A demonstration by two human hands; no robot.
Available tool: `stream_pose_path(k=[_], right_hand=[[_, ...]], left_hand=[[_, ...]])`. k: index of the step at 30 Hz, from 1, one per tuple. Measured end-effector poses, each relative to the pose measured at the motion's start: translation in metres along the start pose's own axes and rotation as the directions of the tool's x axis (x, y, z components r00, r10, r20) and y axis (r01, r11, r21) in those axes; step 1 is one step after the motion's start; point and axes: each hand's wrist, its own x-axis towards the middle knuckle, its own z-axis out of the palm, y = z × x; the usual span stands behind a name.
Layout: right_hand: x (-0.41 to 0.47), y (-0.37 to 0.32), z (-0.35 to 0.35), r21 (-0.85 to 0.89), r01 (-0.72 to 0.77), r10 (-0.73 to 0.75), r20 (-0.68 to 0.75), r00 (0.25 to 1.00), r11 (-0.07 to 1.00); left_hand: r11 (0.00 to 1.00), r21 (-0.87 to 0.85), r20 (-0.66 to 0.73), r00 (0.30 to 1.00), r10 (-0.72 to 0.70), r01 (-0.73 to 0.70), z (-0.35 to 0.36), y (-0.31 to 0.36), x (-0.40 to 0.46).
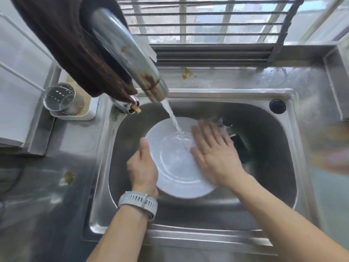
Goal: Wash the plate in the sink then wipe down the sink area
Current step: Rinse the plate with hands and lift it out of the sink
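Note:
A white plate [175, 167] sits inside the steel sink [264, 148], under a running stream of water from the faucet [132, 59]. My left hand [143, 167], with a grey watch on its wrist, grips the plate's left rim, thumb on top. My right hand [213, 150] lies flat and open on the plate's right side, fingers spread and slightly blurred. A dark brown cloth [71, 50] hangs over the faucet at the upper left.
A perforated metal cup [62, 99] stands in a white holder left of the sink. Yellow-brown stains mark the back ledge [187, 73] and the left counter [69, 177]. A dark object [242, 148] lies in the basin behind my right hand. A barred window runs along the back.

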Motion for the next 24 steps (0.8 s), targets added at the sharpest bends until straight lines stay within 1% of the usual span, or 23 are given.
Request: stream_pose_path(k=[1, 2, 3, 4, 5, 6, 7, 8, 10, 13, 14, 15, 17, 19, 20, 22, 24], right_hand=[[-0.010, 0.011, -0.003, 0.018, -0.074, 0.074, -0.028, 0.997, 0.997], [-0.022, 0.017, -0.010, 0.147, -0.126, 0.132, -0.033, 0.991, 0.981], [-0.033, 0.018, -0.019, 0.335, -0.184, 0.201, -0.017, 0.979, 0.924], [-0.041, 0.016, -0.031, 0.529, -0.243, 0.275, 0.019, 0.961, 0.813], [-0.047, 0.014, -0.040, 0.666, -0.281, 0.333, 0.051, 0.941, 0.691], [-0.050, 0.013, -0.047, 0.742, -0.276, 0.376, 0.035, 0.926, 0.611], [-0.052, 0.014, -0.053, 0.768, -0.245, 0.404, -0.020, 0.915, 0.592], [-0.053, 0.014, -0.058, 0.772, -0.204, 0.417, -0.087, 0.904, 0.602], [-0.054, 0.012, -0.068, 0.797, -0.107, 0.419, -0.194, 0.887, 0.594], [-0.058, 0.009, -0.074, 0.839, -0.027, 0.430, -0.250, 0.868, 0.543], [-0.059, 0.011, -0.070, 0.868, -0.024, 0.450, -0.234, 0.862, 0.496], [-0.059, 0.013, -0.064, 0.911, -0.033, 0.485, -0.187, 0.854, 0.410], [-0.054, 0.017, -0.042, 0.981, -0.090, 0.564, -0.023, 0.825, 0.171], [-0.044, 0.012, -0.020, 0.985, -0.158, 0.608, 0.168, 0.776, -0.071], [-0.038, 0.008, -0.011, 0.967, -0.194, 0.599, 0.255, 0.759, -0.165], [-0.026, -0.008, 0.000, 0.917, -0.261, 0.546, 0.391, 0.741, -0.302], [-0.013, -0.023, 0.006, 0.883, -0.278, 0.505, 0.448, 0.738, -0.377]], left_hand=[[1.000, -0.011, 0.010, 1.000, 0.025, -0.025, -0.001, 0.002, 0.001], [0.999, -0.012, 0.033, 0.999, 0.037, -0.036, -0.001, 0.001, 0.003], [1.000, -0.006, 0.058, 0.998, 0.026, -0.026, 0.002, -0.001, 0.003], [1.000, -0.001, 0.082, 0.997, -0.008, 0.008, 0.007, -0.005, 0.004], [0.999, -0.003, 0.102, 0.994, -0.044, 0.044, 0.012, -0.008, 0.003], [0.998, 0.003, 0.114, 0.991, -0.064, 0.064, 0.018, -0.011, 0.002], [0.998, 0.019, 0.122, 0.991, -0.058, 0.056, 0.025, -0.014, 0.000], [0.998, 0.044, 0.133, 0.990, -0.040, 0.035, 0.031, -0.015, -0.003], [0.994, 0.107, 0.143, 0.990, 0.002, -0.017, 0.042, -0.016, -0.008], [0.959, 0.240, 0.115, 0.986, 0.124, -0.148, 0.051, -0.011, -0.012], [0.946, 0.261, 0.122, 0.978, 0.168, -0.195, 0.050, -0.008, -0.013], [0.936, 0.256, 0.138, 0.968, 0.211, -0.241, 0.047, -0.005, -0.014], [0.914, 0.250, 0.178, 0.943, 0.280, -0.318, 0.037, -0.001, -0.014], [0.855, 0.300, 0.208, 0.903, 0.375, -0.424, 0.023, 0.004, -0.015], [0.807, 0.335, 0.211, 0.873, 0.439, -0.486, 0.016, 0.007, -0.017], [0.707, 0.399, 0.190, 0.807, 0.560, -0.584, 0.003, 0.014, -0.021], [0.634, 0.450, 0.166, 0.756, 0.633, -0.629, -0.007, 0.018, -0.020]])
